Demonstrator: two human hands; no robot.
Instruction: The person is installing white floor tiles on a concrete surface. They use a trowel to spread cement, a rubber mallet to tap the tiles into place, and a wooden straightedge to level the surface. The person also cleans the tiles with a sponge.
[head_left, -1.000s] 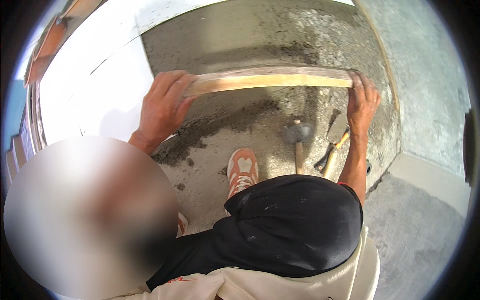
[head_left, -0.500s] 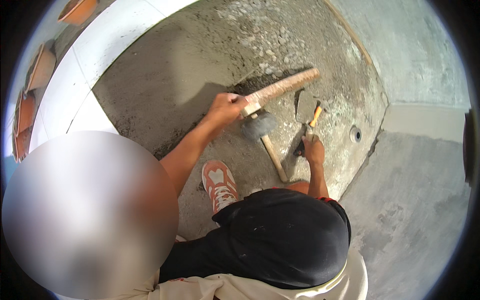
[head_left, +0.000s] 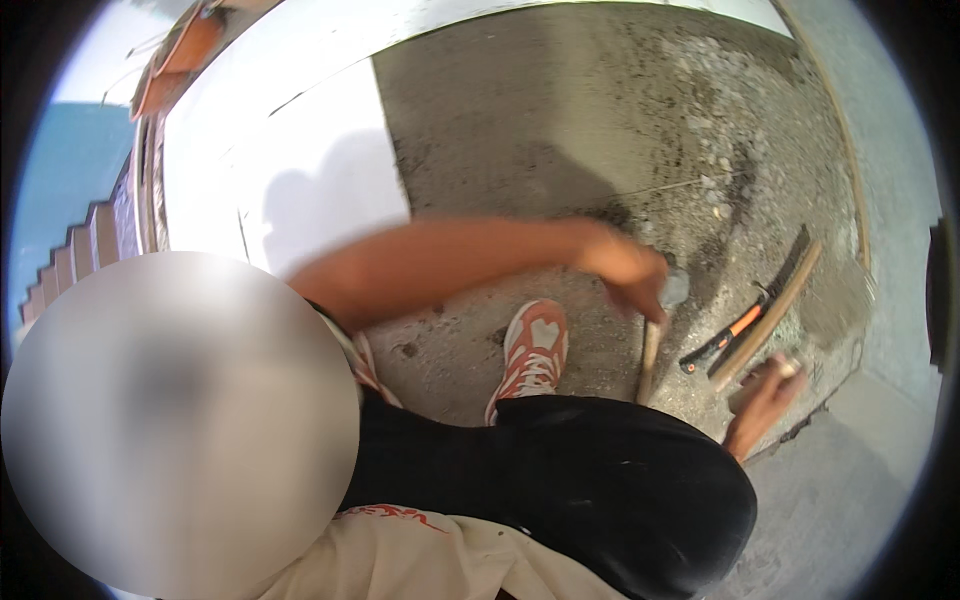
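Note:
My left hand (head_left: 628, 268), slightly blurred, reaches across to a mallet (head_left: 650, 360) with a grey-black head and a wooden handle. Its fingers close around the mallet just by the head. At the right, my right hand (head_left: 762, 405) grips the pale handle of a trowel (head_left: 838, 305), whose grey blade is smeared by motion over the floor. Between the hands lies a wooden bar (head_left: 772, 318). Alongside it rests a tool with an orange and black handle (head_left: 738, 328); its far end is partly in shadow.
White tiles (head_left: 330, 170) border a bed of damp grey mortar (head_left: 470, 110) at the far left. Loose gravel (head_left: 720, 110) is scattered at the far right. A grey wall (head_left: 900, 180) rises along the right side. My shoe (head_left: 535, 350) stands on the rough floor.
My left hand has let go of the wooden bar, which now lies on the floor, and has moved to the mallet. My right hand has swung the trowel rightward. The view has shifted left.

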